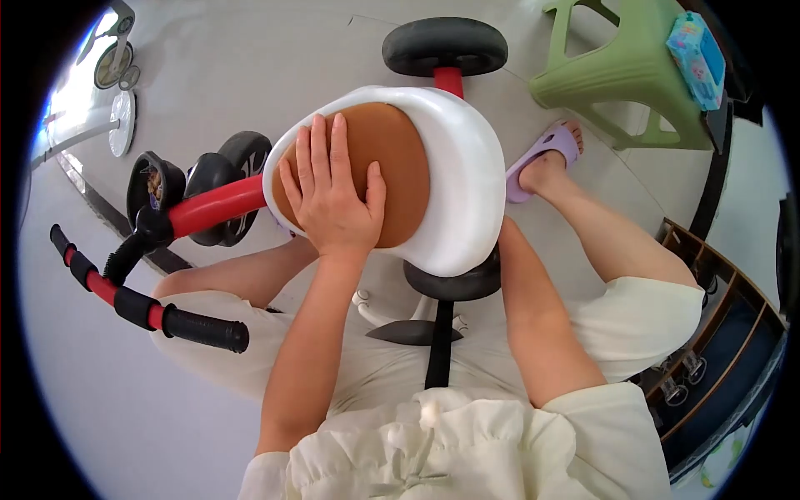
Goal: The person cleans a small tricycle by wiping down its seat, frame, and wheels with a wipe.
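Note:
My left hand [337, 192] lies flat with its fingers spread on the brown pad [404, 175] of a white seat [467, 175]. The seat belongs to a child's tricycle with a red frame tube [217, 207], which runs left to a handlebar [104, 288] with black grips. One black rear wheel [444, 46] shows above the seat, another [454, 282] below it. My right forearm reaches up to the seat's lower right side, near that lower wheel; the right hand itself is hidden behind the seat.
A green plastic stool [621, 71] stands at the upper right, with a blue packet [698, 60] on it. At the right is a wooden shelf unit [725, 308]. My foot in a purple slipper [546, 154] rests on the tiled floor [333, 50]. Another wheeled object [112, 65] is at the upper left.

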`<state>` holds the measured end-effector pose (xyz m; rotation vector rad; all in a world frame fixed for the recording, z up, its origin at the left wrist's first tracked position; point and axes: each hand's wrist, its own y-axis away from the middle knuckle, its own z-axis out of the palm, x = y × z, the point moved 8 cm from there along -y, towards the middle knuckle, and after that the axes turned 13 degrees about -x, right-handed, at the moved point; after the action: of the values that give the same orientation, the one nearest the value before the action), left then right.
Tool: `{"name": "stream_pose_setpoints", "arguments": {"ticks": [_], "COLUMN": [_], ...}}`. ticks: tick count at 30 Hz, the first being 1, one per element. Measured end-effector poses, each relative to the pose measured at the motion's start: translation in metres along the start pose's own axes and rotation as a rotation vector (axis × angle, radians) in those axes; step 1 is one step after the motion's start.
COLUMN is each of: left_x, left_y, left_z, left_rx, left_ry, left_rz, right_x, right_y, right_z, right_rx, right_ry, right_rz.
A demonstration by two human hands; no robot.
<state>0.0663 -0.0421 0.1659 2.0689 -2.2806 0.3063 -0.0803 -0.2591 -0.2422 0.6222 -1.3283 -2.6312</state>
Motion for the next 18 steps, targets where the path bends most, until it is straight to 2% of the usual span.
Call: {"name": "stream_pose_setpoints", "arguments": {"ticks": [2, 6, 9, 12, 18], "left_x": [0.002, 0.005, 0.009, 0.007, 0.007], "left_y": [0.0, -0.002, -0.003, -0.001, -0.001], "left_z": [-0.001, -0.002, -0.002, -0.004, -0.004], "left_rx": [0.005, 0.018, 0.023, 0.036, 0.036], "left_ry": [-0.003, 0.018, 0.027, 0.048, 0.064], "left_rz": [0.006, 0.017, 0.02, 0.043, 0.042], "right_x": [-0.002, 0.007, 0.014, -0.013, -0.051], "right_y": [0.012, 0.008, 0.003, 0.029, 0.085], "right_z": [0.016, 0.005, -0.004, 0.004, 0.019], "right_rx": [-0.048, -0.057, -0.045, 0.102, 0.266], "right_ry": [-0.276, -0.265, -0.097, 0.027, 0.254], "right_rz": [-0.131, -0.142, -0.087, -0.115, -0.012]}}
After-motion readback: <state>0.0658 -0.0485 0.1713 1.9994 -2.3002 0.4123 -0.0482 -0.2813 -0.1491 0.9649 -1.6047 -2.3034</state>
